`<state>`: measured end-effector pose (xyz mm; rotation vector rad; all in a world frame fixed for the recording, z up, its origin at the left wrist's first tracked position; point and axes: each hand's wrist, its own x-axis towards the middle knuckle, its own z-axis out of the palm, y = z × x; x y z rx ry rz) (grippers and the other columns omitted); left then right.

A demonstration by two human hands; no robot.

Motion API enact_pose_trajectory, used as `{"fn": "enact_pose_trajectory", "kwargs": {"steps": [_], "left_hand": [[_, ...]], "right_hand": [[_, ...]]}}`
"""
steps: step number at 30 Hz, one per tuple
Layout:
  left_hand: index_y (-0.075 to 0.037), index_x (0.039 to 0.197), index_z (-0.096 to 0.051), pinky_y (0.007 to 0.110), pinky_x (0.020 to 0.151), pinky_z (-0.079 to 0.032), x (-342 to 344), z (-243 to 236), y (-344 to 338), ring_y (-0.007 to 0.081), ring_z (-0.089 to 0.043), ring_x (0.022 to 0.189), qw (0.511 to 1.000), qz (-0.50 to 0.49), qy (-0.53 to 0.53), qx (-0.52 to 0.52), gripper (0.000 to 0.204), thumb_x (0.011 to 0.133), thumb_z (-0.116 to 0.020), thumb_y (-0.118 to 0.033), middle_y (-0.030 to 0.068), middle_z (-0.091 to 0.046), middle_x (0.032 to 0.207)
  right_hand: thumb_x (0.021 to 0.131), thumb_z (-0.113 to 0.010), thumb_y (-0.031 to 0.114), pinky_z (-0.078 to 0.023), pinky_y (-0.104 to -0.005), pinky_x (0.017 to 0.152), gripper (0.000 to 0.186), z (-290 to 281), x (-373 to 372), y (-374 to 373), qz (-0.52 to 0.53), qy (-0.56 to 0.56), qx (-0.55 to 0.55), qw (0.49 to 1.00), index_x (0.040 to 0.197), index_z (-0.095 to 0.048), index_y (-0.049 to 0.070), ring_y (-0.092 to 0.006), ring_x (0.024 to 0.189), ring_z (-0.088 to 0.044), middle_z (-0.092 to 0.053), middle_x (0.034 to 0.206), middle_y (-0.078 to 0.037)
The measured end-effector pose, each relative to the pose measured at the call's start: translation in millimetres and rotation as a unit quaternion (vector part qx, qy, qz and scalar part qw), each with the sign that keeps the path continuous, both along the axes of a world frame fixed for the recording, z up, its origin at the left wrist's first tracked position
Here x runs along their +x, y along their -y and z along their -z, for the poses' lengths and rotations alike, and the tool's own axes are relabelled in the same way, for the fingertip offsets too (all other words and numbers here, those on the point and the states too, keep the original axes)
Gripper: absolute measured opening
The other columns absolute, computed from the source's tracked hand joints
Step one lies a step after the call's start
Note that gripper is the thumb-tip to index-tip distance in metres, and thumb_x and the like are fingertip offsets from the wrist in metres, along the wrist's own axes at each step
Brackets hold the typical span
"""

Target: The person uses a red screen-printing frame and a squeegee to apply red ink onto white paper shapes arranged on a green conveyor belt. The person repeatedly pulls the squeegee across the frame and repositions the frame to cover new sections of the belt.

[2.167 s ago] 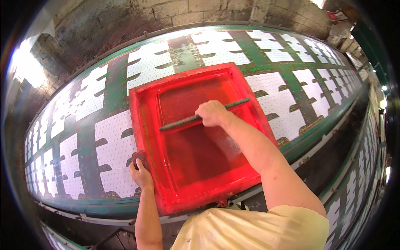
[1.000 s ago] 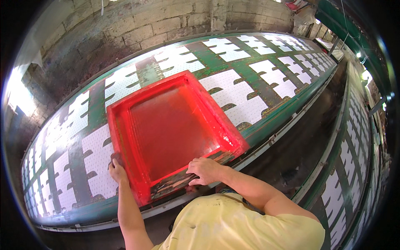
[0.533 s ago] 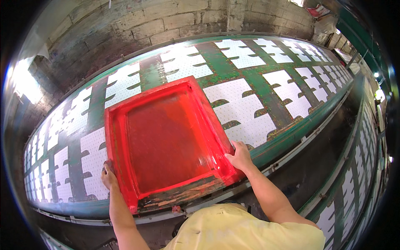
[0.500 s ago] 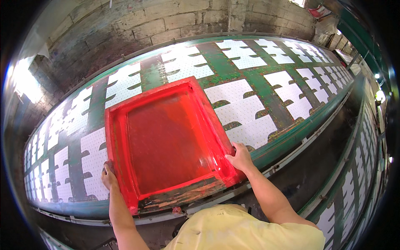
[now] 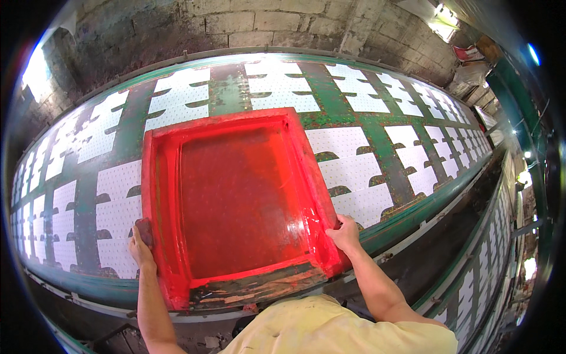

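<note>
A red ink-coated screen frame (image 5: 157, 206) lies over the near row of white patterned fabric pieces (image 5: 348, 177) on a long green printing table (image 5: 124, 183). Its translucent red mesh (image 5: 233, 203) shows dots beneath, and its near bar (image 5: 247, 282) has scraped dark wood. My left hand (image 5: 142, 248) grips the frame's left side at a small dark block (image 5: 145, 231). My right hand (image 5: 344, 233) holds the right side near the lower corner, thumb over the edge. Glossy wet ink shows along the inner right side.
A weathered block wall (image 5: 253, 23) runs behind the table. A second table (image 5: 477, 271) with white pieces runs along the right, across a dark gap (image 5: 421, 248). Green metal beams (image 5: 510, 109) and lights stand at upper right. A metal rail (image 5: 401, 246) follows the near table edge.
The dark squeegee bar my right hand held on the mesh is out of sight; that hand moved to the frame's right side. The frame sits further left in view.
</note>
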<state>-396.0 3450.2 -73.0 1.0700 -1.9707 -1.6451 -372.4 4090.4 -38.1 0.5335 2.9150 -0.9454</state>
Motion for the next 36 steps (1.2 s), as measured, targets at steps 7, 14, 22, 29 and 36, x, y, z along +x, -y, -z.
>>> {"fn": "enact_pose_trajectory", "kwargs": {"steps": [7,14,22,29,36], "left_hand": [[-0.009,0.121,-0.082,0.032,0.073,-0.045,-1,1,13,0.0109,-0.061,0.084,0.997,0.048,-0.010,0.061,0.058,0.113,-0.059,-0.062,-0.0019,-0.073,0.098],[-0.006,0.129,-0.080,0.032,0.078,-0.049,-4,3,6,0.0143,-0.067,0.094,0.993,0.039,-0.039,0.106,0.068,0.110,-0.058,-0.068,0.0013,-0.078,0.111],[-0.002,0.131,-0.078,0.040,0.098,-0.055,-29,10,-100,0.0205,-0.070,0.106,0.986,0.062,-0.074,0.136,0.071,0.110,-0.059,-0.067,0.0065,-0.077,0.120],[0.003,0.140,-0.072,0.041,0.104,-0.054,-36,5,-252,0.0238,-0.070,0.118,0.985,0.029,-0.094,0.144,0.075,0.112,-0.058,-0.065,0.0119,-0.075,0.132],[0.004,0.141,-0.070,0.040,0.102,-0.056,-22,-10,-389,0.0226,-0.070,0.119,0.980,0.012,-0.123,0.153,0.062,0.119,-0.052,-0.052,0.0118,-0.074,0.133]], "right_hand": [[0.078,-0.085,0.030,-0.060,-0.0510,0.090,0.047,-51,6,-1,-0.047,-0.061,0.023,0.997,0.122,-0.084,0.015,-0.0398,0.099,-0.073,-0.073,0.104,-0.020],[0.077,-0.085,0.030,-0.061,-0.0527,0.092,0.047,-62,-3,-33,-0.025,-0.047,0.049,0.997,0.121,-0.084,0.012,-0.0417,0.102,-0.073,-0.073,0.106,-0.021],[0.077,-0.085,0.025,-0.061,-0.0517,0.093,0.047,-42,-17,-147,0.024,-0.069,0.012,0.997,0.122,-0.084,0.012,-0.0425,0.102,-0.074,-0.074,0.106,-0.021],[0.072,-0.086,0.017,-0.061,-0.0453,0.095,0.052,-7,-24,-280,0.059,-0.080,0.022,0.995,0.124,-0.084,0.007,-0.0392,0.101,-0.075,-0.077,0.106,-0.022],[0.073,-0.086,0.019,-0.061,-0.0501,0.096,0.055,9,-32,-395,0.081,-0.074,-0.017,0.994,0.127,-0.083,0.007,-0.0420,0.107,-0.075,-0.075,0.112,-0.023]]}}
